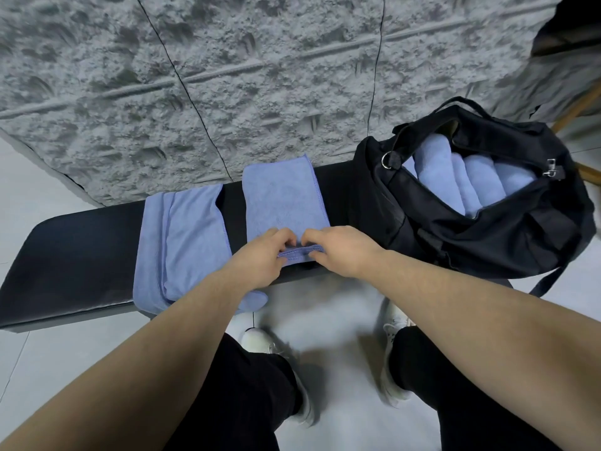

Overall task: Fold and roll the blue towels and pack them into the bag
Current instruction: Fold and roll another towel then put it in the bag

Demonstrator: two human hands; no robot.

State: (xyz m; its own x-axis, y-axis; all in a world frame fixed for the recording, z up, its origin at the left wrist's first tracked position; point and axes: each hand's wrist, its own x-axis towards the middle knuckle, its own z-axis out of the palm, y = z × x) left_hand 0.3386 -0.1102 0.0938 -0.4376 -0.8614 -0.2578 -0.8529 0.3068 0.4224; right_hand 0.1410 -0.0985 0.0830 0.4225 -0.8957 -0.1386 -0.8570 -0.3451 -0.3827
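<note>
A folded blue towel (282, 196) lies as a narrow strip across the black bench (74, 255), reaching to the wall. Its near end is curled up into a small roll. My left hand (264, 255) and my right hand (338, 250) both pinch that curled end, fingers bent over it. A stack of flat blue towels (182, 242) lies left of it and hangs over the bench's front edge. The black bag (507, 229) stands open at the right end of the bench, with several rolled blue towels (468, 180) inside.
A rough grey textured wall (227, 92) rises right behind the bench. Pale floor tiles (335, 336) lie in front, with my legs and white shoes below. A wooden chair leg (579, 105) shows at the far right.
</note>
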